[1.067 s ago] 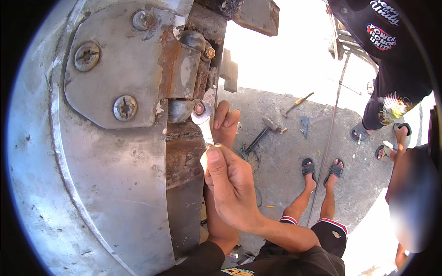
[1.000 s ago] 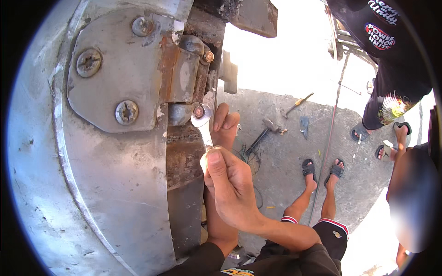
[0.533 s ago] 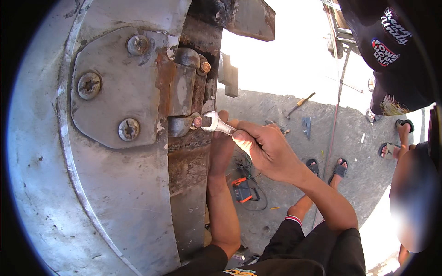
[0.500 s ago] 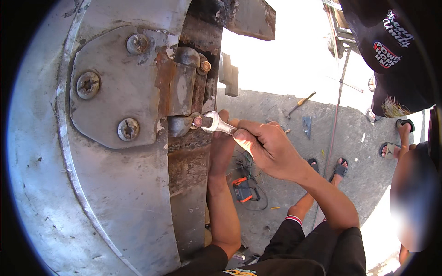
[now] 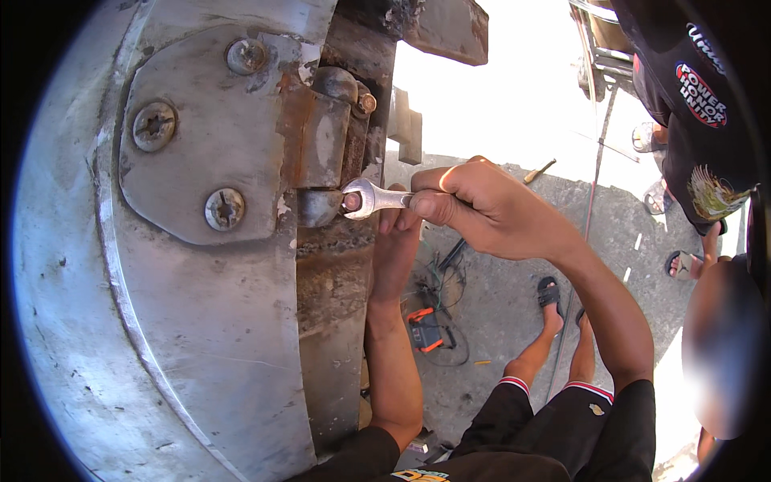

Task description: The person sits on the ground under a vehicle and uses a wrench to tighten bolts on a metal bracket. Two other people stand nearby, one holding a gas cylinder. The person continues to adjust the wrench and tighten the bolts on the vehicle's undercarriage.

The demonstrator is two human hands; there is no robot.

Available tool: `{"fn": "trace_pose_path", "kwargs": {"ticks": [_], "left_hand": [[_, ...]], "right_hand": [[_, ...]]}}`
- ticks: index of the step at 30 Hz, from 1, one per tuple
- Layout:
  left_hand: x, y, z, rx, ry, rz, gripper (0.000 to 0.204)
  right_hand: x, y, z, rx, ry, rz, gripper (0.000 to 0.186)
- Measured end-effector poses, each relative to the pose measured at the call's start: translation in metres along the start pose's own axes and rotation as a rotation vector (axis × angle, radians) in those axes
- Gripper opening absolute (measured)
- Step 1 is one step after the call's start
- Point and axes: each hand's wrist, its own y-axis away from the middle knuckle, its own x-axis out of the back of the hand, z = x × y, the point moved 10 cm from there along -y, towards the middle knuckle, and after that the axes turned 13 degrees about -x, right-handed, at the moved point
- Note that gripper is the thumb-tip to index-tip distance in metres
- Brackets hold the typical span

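My right hand (image 5: 482, 209) is closed around the shank of a silver open-end wrench (image 5: 369, 198). The wrench's jaw sits around a coppery bolt head (image 5: 352, 202) at the lower end of a rusty hinge (image 5: 325, 145). My left hand (image 5: 395, 245) reaches up along the metal edge, just below and behind the wrench. Its fingers are partly hidden there, and I cannot see what they hold, if anything. Beside the hinge, a grey metal plate (image 5: 201, 136) carries several large round screws, one of them a star-slotted screw (image 5: 225, 210).
A large curved metal panel (image 5: 209, 321) fills the left side. On the concrete floor lie an orange and black device (image 5: 426, 329) with cables and a wooden-handled tool (image 5: 540, 170). A person in a black shirt (image 5: 699, 136) stands at upper right; another person's blurred arm (image 5: 723, 345) is below.
The wrench has swung from sloping down to the right to nearly level. My right hand has risen with it, and the jaw stays on the bolt head. The view has shifted slightly.
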Motion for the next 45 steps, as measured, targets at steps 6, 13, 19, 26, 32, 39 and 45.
{"fn": "trace_pose_path", "kwargs": {"ticks": [6, 13, 19, 26, 32, 39, 45], "left_hand": [[-0.028, -0.004, 0.008, 0.152, 0.882, -0.095, 0.015], [-0.035, -0.005, 0.022, -0.043, 0.71, -0.254, 0.013], [-0.062, 0.008, 0.028, 0.107, 0.501, -0.272, 0.012], [-0.054, 0.016, 0.01, 0.289, 1.046, -0.064, 0.016], [-0.031, 0.012, 0.004, 0.184, 0.488, -0.153, 0.033], [-0.002, 0.019, 0.008, 0.08, 0.107, -0.235, 0.034], [0.023, 0.011, -0.004, 0.117, 0.568, 0.027, 0.021]], "right_hand": [[-0.038, 0.036, 0.016, -0.292, -0.322, 0.296, 0.036], [-0.101, 0.062, 0.013, -0.46, -0.893, 0.302, 0.038], [-0.037, 0.051, 0.015, -0.317, -0.249, 0.278, 0.028], [-0.016, 0.029, 0.009, -0.185, -0.098, 0.177, 0.024], [0.008, 0.009, -0.006, 0.018, 0.004, 0.009, 0.03], [-0.012, 0.013, 0.009, -0.117, -0.106, 0.006, 0.037], [-0.015, 0.022, 0.011, -0.261, -0.205, 0.149, 0.035]]}}
